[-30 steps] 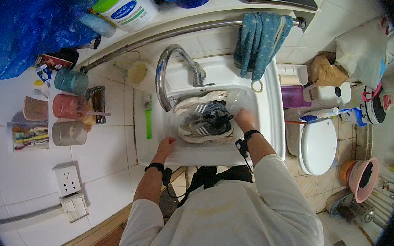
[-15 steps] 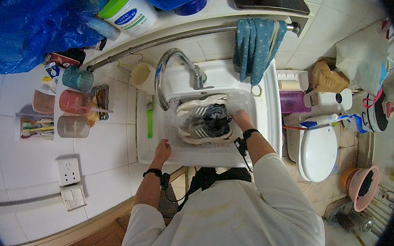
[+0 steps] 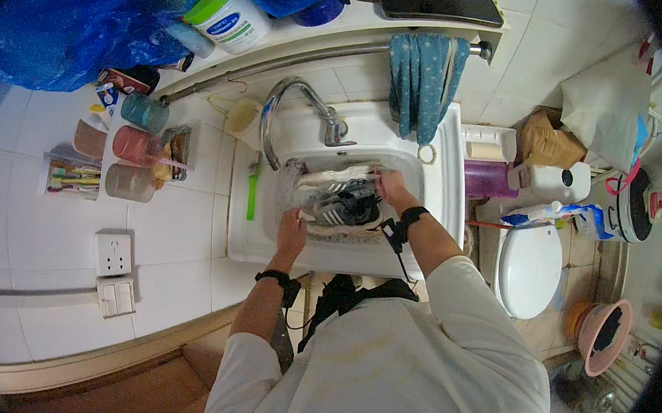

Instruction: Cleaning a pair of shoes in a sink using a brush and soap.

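Observation:
A pair of black and white sneakers lies side by side in soapy water in the white sink (image 3: 447,194). My right hand (image 3: 393,190) has its fingers closed on the right end of the far sneaker (image 3: 335,179). At the left end of the near sneaker (image 3: 346,214), my left hand (image 3: 292,231) is closed with its fingertips on the edge; the exact grip is partly hidden. Foam surrounds both shoes. A brush with a green handle (image 3: 251,198) rests on the sink's left ledge. Both wrists wear black bands with cables.
The curved metal faucet (image 3: 266,131) arches over the sink's far left part. A blue towel (image 3: 421,83) hangs from the rail behind. Cups (image 3: 137,146) and toothbrushes (image 3: 76,178) sit on the left wall. To the right are a toilet (image 3: 530,268) and a pink basin (image 3: 606,336).
My left hand has moved from the sink's front left edge to the near sneaker. My right hand has shifted left and away from me onto the far sneaker. The view has shifted slightly.

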Motion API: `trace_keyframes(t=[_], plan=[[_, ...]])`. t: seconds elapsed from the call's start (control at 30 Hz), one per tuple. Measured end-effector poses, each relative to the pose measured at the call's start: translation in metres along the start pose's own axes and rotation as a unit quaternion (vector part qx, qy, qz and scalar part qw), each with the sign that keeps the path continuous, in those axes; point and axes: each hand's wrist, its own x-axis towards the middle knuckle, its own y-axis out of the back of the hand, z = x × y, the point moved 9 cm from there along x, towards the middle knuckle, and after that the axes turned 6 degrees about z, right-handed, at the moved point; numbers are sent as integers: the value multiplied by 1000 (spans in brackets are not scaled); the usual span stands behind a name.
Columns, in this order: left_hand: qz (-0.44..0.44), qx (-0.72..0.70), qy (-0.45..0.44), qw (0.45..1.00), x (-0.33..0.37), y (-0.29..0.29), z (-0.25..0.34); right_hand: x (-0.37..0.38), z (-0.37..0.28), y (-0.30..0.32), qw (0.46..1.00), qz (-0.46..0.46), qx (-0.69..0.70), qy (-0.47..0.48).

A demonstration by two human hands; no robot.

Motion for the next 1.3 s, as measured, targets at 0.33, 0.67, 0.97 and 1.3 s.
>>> trace_keyframes(t=[0.33, 0.67, 0.97, 1.3], plan=[[46, -73, -253, 964, -7, 12, 248, 8, 37, -85, 911, -257, 290, -140], [195, -172, -196, 946, -3, 38, 210, -61, 30, -127, 892, -274, 315, -172], [64, -200, 0, 978, 22, 24, 164, -78, 30, -133, 939, -167, 222, -201], [-131, -634, 247, 721, 53, -9, 110, -68, 17, -164, 956, -135, 184, -182]])
